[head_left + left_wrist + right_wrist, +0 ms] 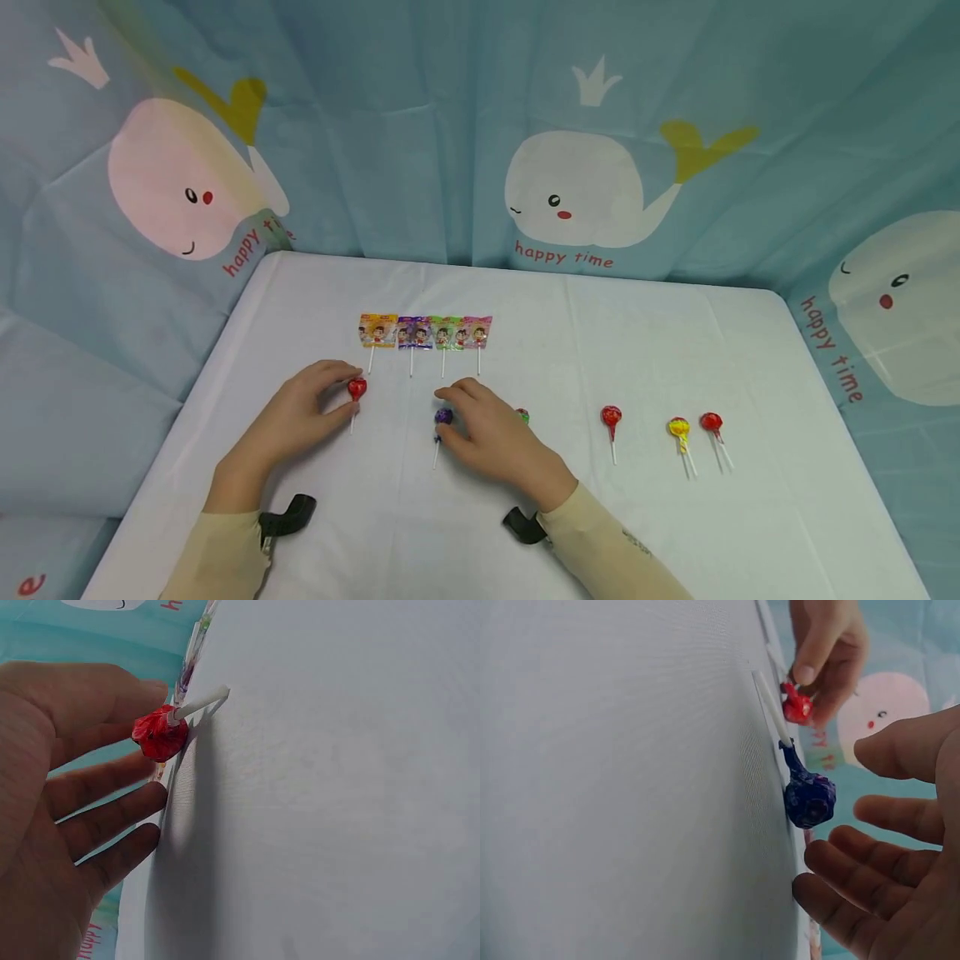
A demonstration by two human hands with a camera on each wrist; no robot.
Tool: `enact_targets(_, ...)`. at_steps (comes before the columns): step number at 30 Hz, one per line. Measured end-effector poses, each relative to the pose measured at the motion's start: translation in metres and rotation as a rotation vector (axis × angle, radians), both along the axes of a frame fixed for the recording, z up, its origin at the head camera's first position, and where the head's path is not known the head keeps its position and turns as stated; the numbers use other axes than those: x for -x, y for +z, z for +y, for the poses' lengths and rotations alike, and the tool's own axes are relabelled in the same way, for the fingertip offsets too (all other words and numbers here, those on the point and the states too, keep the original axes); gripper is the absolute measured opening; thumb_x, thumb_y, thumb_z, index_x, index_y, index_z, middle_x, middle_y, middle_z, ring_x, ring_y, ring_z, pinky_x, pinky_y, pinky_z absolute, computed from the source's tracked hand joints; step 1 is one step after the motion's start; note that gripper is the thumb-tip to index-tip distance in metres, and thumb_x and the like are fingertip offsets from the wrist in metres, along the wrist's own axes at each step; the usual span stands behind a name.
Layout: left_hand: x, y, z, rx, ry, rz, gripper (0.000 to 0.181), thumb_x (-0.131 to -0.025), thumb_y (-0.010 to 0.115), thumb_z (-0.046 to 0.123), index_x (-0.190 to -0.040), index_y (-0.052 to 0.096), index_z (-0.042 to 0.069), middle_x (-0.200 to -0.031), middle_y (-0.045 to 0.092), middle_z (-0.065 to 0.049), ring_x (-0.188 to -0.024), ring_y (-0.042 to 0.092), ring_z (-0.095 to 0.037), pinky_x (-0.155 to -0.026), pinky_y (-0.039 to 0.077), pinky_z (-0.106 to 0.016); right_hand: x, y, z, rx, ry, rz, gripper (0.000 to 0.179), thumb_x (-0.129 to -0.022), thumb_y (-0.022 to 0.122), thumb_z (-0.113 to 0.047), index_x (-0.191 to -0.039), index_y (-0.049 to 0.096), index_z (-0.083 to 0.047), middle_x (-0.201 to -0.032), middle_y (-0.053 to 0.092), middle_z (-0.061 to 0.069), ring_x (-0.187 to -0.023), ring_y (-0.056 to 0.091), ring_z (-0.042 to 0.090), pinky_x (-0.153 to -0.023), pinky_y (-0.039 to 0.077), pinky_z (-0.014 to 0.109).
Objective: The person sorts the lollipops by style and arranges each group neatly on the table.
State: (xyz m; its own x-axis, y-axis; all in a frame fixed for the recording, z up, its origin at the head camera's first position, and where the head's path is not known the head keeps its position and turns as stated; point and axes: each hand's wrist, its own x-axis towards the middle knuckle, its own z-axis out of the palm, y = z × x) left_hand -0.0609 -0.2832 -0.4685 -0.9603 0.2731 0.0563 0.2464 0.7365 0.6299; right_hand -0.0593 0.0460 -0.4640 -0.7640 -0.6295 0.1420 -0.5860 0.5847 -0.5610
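Pinching red lollipop point(357, 387): left grip point(300, 412). Right grip point(491, 433) wide, beside purple lollipop point(811, 801) (4 packets point(424, 332) beyond, sticks point(411, 362) protruding).

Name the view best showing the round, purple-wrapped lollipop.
Right wrist: the purple-wrapped lollipop looks large and uncovered. Head shows it small, partly covered by the right hand; left wrist doesn't clearly show it.

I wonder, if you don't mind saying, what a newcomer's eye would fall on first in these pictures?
Probably the white whale printed on the blue-green curtain behind the table. Next, a red lollipop at the left grip and a purple lollipop by the right grip. Beyond them, lollipops in colourful packets form a tight row.
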Motion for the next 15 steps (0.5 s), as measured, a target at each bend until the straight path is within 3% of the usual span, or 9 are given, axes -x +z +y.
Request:
enact_targets(2, -0.003, -0.002, -0.001, -0.001, -0.022, 0.041, 0.05, -0.089, 0.088, 0.006, -0.137, 0.073, 0.007, -0.144, 0.065, -0.012, -0.138, 0.059, -0.039, -0.113, 0.048, -0.063, 0.0, 0.0, -0.001, -0.004, -0.004, -0.007, 0.042, -0.107, 0.072, -0.024, -0.143, 0.066, -0.004, -0.134, 0.066, 0.006, -0.124, 0.066, 0.019, -0.108, 0.055, 0.035)
enact_targets(5, -0.008, -0.004, -0.002, 0.0, -0.048, 0.069, 0.056, -0.085, 0.092, 0.006, -0.138, 0.073, 0.01, -0.15, 0.062, -0.01, -0.141, 0.056, -0.037, -0.117, 0.048, -0.051, 0.0, 0.0, -0.002, -0.007, -0.009, -0.017, 0.042, -0.107, 0.072, -0.023, -0.143, 0.066, -0.004, -0.134, 0.066, 0.006, -0.123, 0.066, 0.019, -0.108, 0.056, 0.035)
enact_targets(8, -0.014, -0.005, -0.003, -0.008, -0.055, 0.048, 0.063, -0.083, 0.095, 0.009, -0.142, 0.072, 0.013, -0.154, 0.06, -0.008, -0.145, 0.052, -0.037, -0.118, 0.045, -0.05, 0.0, 0.0, -0.003, -0.008, -0.015, -0.025, 0.041, -0.107, 0.071, -0.022, -0.143, 0.066, -0.005, -0.133, 0.066, 0.006, -0.123, 0.066, 0.019, -0.107, 0.056, 0.035)
enact_targets(13, -0.018, -0.007, -0.003, -0.018, -0.051, 0.005, 0.074, -0.083, 0.097, 0.015, -0.149, 0.066, 0.015, -0.159, 0.056, -0.008, -0.149, 0.047, -0.038, -0.118, 0.042, -0.065, 0.0, -0.002, -0.003, -0.015, -0.02, -0.029, 0.041, -0.107, 0.072, -0.023, -0.143, 0.066, -0.004, -0.132, 0.067, 0.006, -0.121, 0.067, 0.019, -0.107, 0.056, 0.034)
enact_targets(15, -0.018, -0.009, -0.004, -0.018, -0.05, 0.005, 0.077, -0.082, 0.098, 0.014, -0.151, 0.064, 0.015, -0.16, 0.056, -0.008, -0.15, 0.047, -0.037, -0.124, 0.04, -0.052, -0.001, -0.003, -0.003, -0.016, -0.022, -0.032, 0.041, -0.107, 0.072, -0.023, -0.143, 0.066, -0.004, -0.132, 0.067, 0.006, -0.121, 0.067, 0.018, -0.106, 0.056, 0.034)
